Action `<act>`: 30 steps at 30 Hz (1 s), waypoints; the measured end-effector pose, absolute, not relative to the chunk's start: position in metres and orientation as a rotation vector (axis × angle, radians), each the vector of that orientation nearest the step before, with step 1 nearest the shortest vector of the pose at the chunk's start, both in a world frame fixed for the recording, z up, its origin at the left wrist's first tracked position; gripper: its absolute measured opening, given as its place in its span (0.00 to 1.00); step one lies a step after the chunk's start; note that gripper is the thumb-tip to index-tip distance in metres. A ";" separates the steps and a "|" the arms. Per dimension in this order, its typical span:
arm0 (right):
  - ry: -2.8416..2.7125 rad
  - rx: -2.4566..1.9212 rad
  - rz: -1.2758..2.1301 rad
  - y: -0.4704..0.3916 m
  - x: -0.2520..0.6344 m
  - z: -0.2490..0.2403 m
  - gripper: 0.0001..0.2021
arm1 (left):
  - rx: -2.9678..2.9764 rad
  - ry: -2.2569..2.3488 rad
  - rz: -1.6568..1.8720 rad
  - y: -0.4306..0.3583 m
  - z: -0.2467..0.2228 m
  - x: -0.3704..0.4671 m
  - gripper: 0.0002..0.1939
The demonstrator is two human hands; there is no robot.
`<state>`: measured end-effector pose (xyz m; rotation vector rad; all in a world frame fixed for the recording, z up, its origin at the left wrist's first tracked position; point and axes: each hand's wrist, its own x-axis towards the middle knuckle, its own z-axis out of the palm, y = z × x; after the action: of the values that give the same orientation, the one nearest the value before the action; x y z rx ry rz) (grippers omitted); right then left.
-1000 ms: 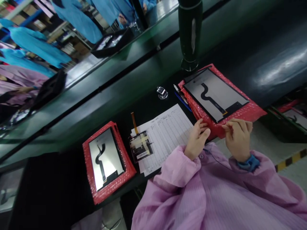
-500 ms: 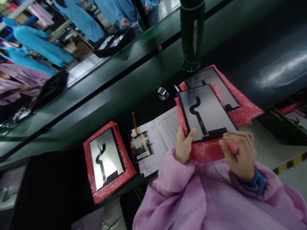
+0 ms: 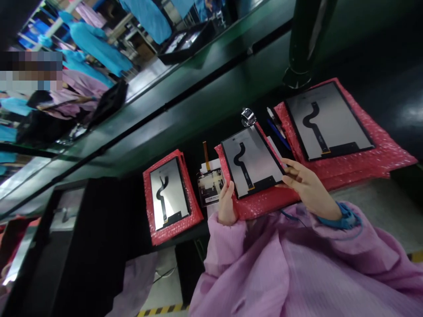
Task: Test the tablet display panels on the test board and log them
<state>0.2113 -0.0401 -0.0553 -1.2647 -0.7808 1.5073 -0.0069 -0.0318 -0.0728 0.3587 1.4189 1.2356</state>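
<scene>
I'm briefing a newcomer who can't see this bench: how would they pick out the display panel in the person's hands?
Start at the dark workbench, where a left panel and a right panel lie on red bubble wrap. Between them is the middle display panel, with a curved black ribbon cable. Unlike its neighbours, it is held, by the left hand and right hand.

The counter is dark. Near its far edge stands a dark green post; beyond runs a glossy green surface with a black rail. Grey floor below the near edge bears yellow-and-black tape.
</scene>
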 end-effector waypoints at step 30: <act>-1.795 -1.990 0.596 0.040 0.223 -0.037 0.07 | 1.522 1.586 1.292 -0.086 -0.067 -0.001 0.11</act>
<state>0.2229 0.0401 -0.0371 -1.9900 -1.7955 0.5965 -0.0010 -0.0856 -0.0670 1.5222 1.5860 1.2920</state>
